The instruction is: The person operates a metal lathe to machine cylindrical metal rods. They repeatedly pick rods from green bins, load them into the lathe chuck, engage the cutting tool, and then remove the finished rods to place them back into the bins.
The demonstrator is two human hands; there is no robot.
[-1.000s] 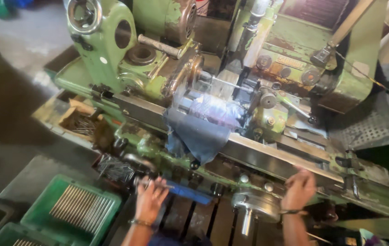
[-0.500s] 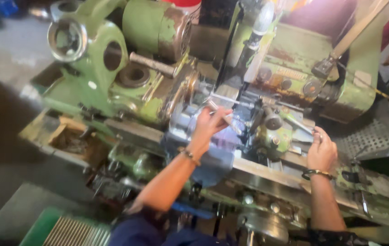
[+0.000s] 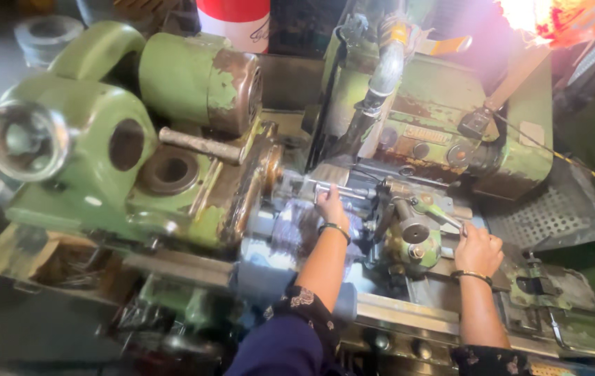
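Left hand (image 3: 330, 203) fingers hold a metal rod (image 3: 342, 189) beside the green machine (image 3: 102, 174); right hand (image 3: 477, 248) grips a lever (image 3: 443, 217).

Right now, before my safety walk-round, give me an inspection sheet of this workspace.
Surface: green machine bed, paint chipped, rust stained.
Job's things: metal rod at the machine's middle; small lever on a round green knob.
Clutter: metal scraps in the side tray.
Grippers: left hand with fingers on the rod; right hand at the lever.
Cables: thin wire on the right; hose over the middle.
Surroundings: red and white drum behind; mesh panel on the right.
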